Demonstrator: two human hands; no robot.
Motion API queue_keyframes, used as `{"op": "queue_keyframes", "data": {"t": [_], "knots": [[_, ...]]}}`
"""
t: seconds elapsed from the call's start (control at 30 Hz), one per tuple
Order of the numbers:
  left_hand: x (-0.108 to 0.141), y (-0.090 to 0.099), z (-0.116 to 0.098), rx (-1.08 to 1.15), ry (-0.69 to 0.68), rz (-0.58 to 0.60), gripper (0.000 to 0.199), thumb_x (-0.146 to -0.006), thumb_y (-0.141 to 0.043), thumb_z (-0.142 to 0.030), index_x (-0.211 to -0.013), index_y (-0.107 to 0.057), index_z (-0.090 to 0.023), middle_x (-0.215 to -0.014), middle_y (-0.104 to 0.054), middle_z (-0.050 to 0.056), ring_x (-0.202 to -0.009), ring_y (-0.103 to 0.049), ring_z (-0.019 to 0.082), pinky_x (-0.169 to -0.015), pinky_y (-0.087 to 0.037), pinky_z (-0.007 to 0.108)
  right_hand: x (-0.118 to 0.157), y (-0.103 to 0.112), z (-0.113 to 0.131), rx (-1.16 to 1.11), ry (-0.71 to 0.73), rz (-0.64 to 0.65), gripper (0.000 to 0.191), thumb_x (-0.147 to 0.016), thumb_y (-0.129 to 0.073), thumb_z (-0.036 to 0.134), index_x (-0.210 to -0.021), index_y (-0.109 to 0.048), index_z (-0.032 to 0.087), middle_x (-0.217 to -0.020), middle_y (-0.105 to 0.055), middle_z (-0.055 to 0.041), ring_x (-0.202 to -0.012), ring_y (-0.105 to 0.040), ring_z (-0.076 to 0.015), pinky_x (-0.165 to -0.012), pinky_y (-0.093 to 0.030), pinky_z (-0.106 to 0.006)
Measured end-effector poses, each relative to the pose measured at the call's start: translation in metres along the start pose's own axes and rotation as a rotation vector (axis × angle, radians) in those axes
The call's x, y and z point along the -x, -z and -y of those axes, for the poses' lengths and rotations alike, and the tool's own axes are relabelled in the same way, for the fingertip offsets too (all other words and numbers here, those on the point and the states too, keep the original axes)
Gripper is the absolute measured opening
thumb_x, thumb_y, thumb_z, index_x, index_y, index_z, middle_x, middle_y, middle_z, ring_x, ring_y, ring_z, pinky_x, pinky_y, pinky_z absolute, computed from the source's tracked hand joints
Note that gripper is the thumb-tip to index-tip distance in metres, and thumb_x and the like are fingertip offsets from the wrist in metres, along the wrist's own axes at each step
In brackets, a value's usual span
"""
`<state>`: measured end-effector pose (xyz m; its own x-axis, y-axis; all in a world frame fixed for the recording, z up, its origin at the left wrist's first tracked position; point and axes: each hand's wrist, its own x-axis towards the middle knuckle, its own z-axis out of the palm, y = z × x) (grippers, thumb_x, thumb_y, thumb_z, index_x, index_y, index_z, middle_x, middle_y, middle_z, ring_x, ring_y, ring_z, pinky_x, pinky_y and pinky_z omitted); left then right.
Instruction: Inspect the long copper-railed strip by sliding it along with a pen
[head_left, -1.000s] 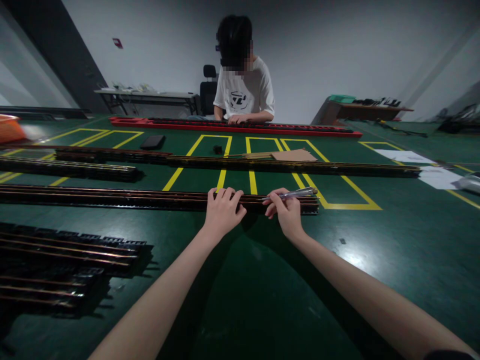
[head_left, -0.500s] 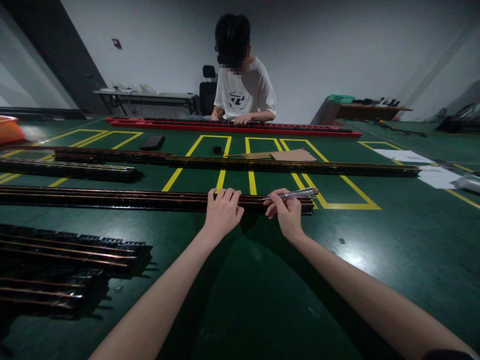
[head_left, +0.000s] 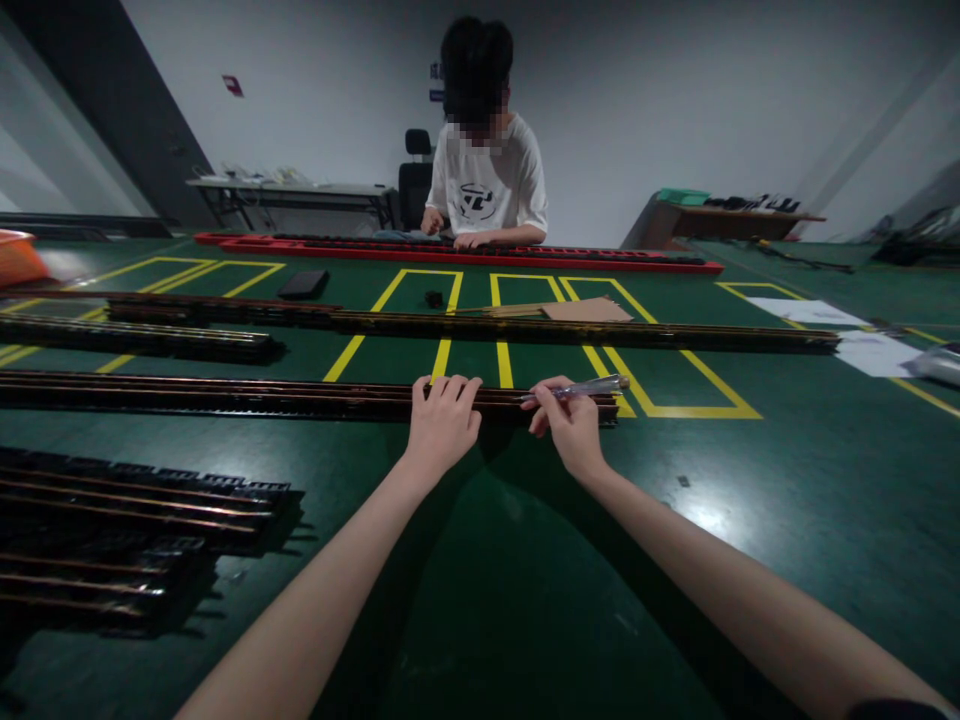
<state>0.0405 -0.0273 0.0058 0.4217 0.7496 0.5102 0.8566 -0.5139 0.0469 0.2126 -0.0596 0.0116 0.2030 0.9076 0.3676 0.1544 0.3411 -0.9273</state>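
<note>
A long black rail with copper-coloured strips [head_left: 300, 394] lies across the green table, its right end just beyond my hands. My left hand [head_left: 444, 420] is wrapped over the rail from the near side, fingertips on its far edge. To the right, my right hand [head_left: 566, 425] pinches a slim clear-and-silver pen-like tool [head_left: 585, 388]. The tool lies nearly level, its thin tip pointing left over the rail's strips; whether the tip touches them is too small to tell.
Behind lie another long dark rail [head_left: 675, 338], brown cardboard [head_left: 587, 310] and a black flat object [head_left: 304, 285]. More rails [head_left: 135, 500] are at near left. A person [head_left: 487, 180] works at a red rail [head_left: 622, 262]. White papers [head_left: 877, 353] lie right.
The near rail and both my hands have shifted slightly left, with the tool still held. Across the table, the person's head has moved right and one hand has lifted from the red rail.
</note>
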Motion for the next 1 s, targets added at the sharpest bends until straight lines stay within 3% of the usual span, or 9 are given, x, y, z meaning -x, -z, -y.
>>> {"op": "queue_keyframes", "data": {"t": [0.57, 1.0], "knots": [[-0.0006, 0.0032, -0.0005, -0.077, -0.039, 0.049, 0.041, -0.086, -0.04, -0.013, -0.123, -0.057, -0.023, -0.11, -0.062, 0.01, -0.099, -0.054, 0.029, -0.087, -0.04, 0.047, 0.0008, -0.0007, 0.0013, 0.016, 0.019, 0.067, 0.025, -0.084, -0.058, 0.042, -0.078, -0.058, 0.018, -0.072, -0.068, -0.0025, -0.044, -0.057, -0.009, -0.04, -0.045, -0.021], [-0.0013, 0.0014, -0.0015, -0.033, -0.045, 0.035, 0.04, -0.086, -0.038, -0.009, -0.118, -0.059, -0.021, -0.112, -0.064, 0.009, -0.106, -0.055, 0.028, -0.093, -0.037, 0.049, 0.0016, 0.0, 0.0007, -0.019, 0.0, -0.063, 0.017, -0.084, -0.056, 0.034, -0.077, -0.057, 0.018, -0.064, -0.065, 0.0, -0.043, -0.056, -0.0085, -0.039, -0.044, -0.019]]}}
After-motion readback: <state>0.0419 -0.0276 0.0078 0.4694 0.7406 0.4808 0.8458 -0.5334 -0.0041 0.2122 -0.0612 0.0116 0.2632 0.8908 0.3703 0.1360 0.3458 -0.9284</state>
